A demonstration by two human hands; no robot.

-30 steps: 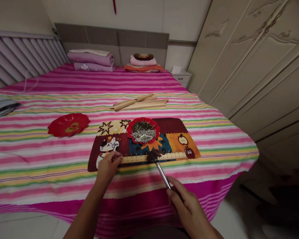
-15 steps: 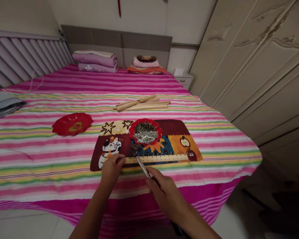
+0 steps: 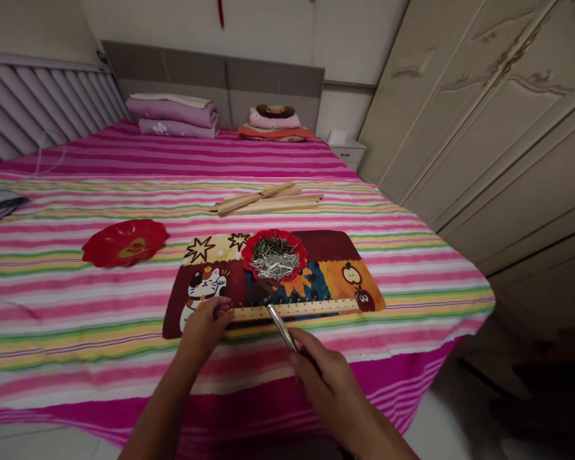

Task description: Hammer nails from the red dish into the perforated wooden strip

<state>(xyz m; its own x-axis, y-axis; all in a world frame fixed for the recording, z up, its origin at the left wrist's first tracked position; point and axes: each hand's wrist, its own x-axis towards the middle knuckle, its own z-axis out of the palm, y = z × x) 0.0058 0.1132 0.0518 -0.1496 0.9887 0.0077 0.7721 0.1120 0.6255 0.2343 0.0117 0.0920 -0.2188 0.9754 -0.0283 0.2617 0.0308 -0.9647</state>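
A thin wooden strip studded with a row of small nails lies across a patchwork cartoon mat on the striped bed. My left hand rests curled on the strip's left end, fingers pressed down on it. My right hand grips the shiny metal handle of a small hammer, whose dark head hovers over the strip left of centre. Just behind the strip sits a red dish full of silver nails.
A second red dish, without nails, lies to the left on the bedspread. Several loose wooden slats lie further back. Folded bedding and a plush toy are at the headboard. A cream wardrobe stands on the right.
My right hand and the hammer moved left along the strip, from near its middle toward my left hand. My left hand stayed on the strip's left end.
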